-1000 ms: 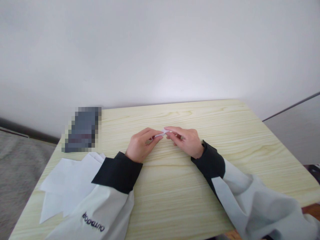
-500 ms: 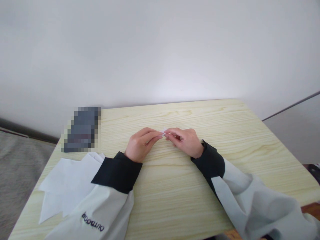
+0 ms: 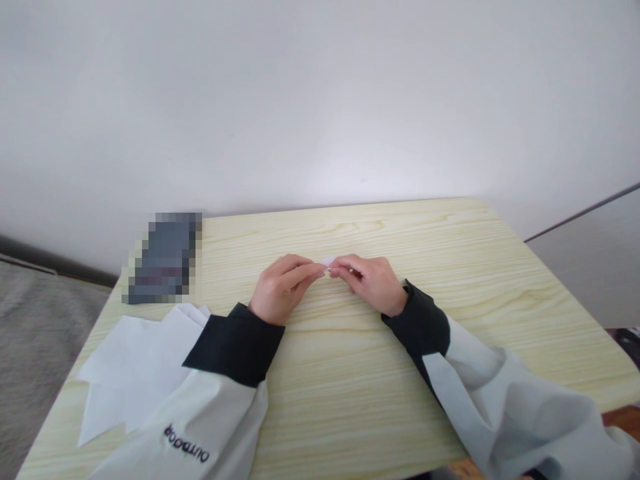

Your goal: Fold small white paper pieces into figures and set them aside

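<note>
Between my fingertips is a small piece of white paper (image 3: 328,263), mostly hidden by the fingers. My left hand (image 3: 286,285) pinches its left side, thumb below and fingers above. From the right, my right hand (image 3: 369,280) pinches the same paper, the two sets of fingertips nearly meeting. Both hands are over the middle of the table. Its folds, if any, are too small to make out. Loose white paper sheets (image 3: 135,363) lie overlapping on the table beside my left sleeve, which covers part of them.
The light wood-grain table (image 3: 350,387) stands against a white wall (image 3: 320,100). A dark, flat, pixelated object (image 3: 163,260) lies at its back left corner. A grey surface (image 3: 40,347) shows beyond the left edge.
Both hands keep almost the same place and hold. The fingertips have shifted very slightly, and a little more of the paper shows behind them.
</note>
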{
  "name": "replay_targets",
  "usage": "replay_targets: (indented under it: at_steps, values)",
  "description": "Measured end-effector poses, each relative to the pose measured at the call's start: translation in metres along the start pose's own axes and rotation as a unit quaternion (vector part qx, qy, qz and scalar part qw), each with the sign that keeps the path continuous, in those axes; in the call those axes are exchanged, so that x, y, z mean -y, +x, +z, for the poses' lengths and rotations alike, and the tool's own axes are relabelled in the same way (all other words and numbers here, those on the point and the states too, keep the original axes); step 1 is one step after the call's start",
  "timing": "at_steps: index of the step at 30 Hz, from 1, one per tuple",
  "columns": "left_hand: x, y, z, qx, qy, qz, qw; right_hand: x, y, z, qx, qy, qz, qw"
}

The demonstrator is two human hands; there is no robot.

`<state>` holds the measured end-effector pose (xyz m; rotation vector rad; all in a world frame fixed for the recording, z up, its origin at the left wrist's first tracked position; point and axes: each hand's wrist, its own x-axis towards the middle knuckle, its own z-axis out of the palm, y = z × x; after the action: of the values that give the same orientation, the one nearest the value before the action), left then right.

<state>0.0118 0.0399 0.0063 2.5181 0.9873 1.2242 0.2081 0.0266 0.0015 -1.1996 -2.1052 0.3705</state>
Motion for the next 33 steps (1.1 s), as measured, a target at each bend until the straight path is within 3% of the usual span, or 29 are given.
replay_targets:
  at_steps: [9,15,19,26,33]
  values:
    - [-0.0018,0.0026,-0.0003,0.025,-0.003,-0.076,0.997,-0.0023,0.0003,-0.0005,-0.061,0.014,-0.043,0.997]
    - [0.0026,0.0005,0.0021,0.015,-0.003,-0.091,0.996,-0.0048,0.0000,-0.0001,-0.069,0.028,-0.041,0.996]
    - [0.0045,-0.0005,0.0024,0.042,0.008,-0.076,0.996,-0.0035,-0.0004,-0.0007,-0.070,0.039,-0.038,0.996]
    - [0.0020,0.0027,0.0002,0.029,0.028,-0.061,0.997,0.0001,0.0001,0.0007,-0.092,0.101,0.027,0.990]
    - [-0.0041,0.0028,-0.0015,0.079,-0.033,-0.096,0.992,-0.0002,0.0014,0.0006,-0.113,0.104,0.043,0.987]
